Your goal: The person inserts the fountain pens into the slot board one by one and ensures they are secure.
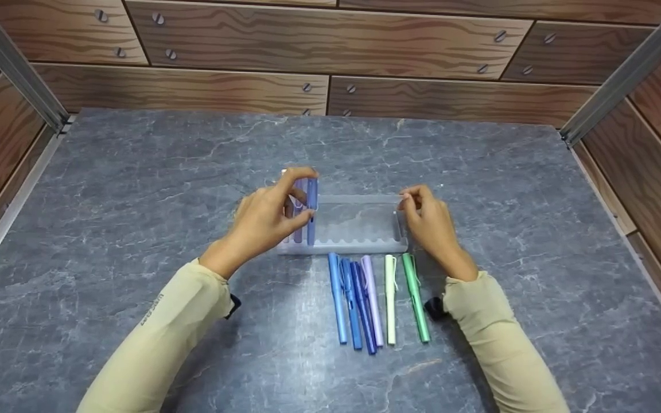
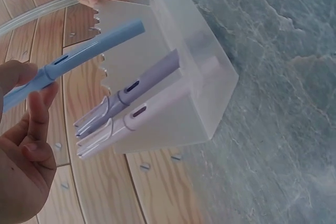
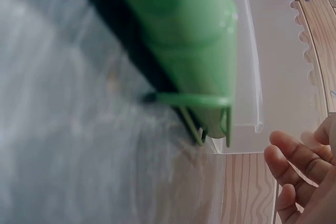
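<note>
Blue pen (image 1: 311, 207) is pinched between the thumb and fingers of the left hand (image 1: 264, 221), held over the left end of the clear pen tray (image 1: 359, 229) on the grey worktop (image 1: 135, 189), next to two lilac pens (image 2: 131, 90) already slotted there. Right hand (image 1: 431, 221) grips the tray's right wall. Six more pens (image 1: 373, 298) lie just in front of the tray.

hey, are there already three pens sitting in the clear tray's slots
No: the left wrist view shows only two pens lying in the clear tray, while the left hand holds the blue pen above it.
</note>
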`<state>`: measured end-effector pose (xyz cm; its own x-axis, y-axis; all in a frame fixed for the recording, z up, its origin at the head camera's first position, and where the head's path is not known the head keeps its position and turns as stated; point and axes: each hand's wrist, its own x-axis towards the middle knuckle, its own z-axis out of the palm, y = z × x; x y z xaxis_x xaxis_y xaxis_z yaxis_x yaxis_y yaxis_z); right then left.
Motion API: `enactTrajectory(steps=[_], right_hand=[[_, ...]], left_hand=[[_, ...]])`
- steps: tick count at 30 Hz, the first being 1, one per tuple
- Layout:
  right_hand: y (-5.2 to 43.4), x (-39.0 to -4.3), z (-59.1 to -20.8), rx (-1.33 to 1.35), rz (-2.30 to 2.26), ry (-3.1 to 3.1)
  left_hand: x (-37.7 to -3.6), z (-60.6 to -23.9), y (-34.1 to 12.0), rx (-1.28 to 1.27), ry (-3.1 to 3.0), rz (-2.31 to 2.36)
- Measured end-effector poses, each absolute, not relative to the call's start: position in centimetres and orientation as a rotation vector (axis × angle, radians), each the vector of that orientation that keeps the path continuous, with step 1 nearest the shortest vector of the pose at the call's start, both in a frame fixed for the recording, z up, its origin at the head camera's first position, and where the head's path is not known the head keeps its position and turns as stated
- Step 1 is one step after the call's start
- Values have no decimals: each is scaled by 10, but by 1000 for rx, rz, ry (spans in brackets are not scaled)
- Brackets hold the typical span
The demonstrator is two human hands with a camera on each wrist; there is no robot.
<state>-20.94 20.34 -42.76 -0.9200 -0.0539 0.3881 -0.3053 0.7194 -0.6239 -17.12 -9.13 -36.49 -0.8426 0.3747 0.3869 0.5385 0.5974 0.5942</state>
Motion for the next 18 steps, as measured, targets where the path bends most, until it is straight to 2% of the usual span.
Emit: enactTrajectory(steps=[18], right_hand=[[205,-210,-430,308,1014,-2564]], left_hand=[[-177,-383,-88,-750,-2571,-971]])
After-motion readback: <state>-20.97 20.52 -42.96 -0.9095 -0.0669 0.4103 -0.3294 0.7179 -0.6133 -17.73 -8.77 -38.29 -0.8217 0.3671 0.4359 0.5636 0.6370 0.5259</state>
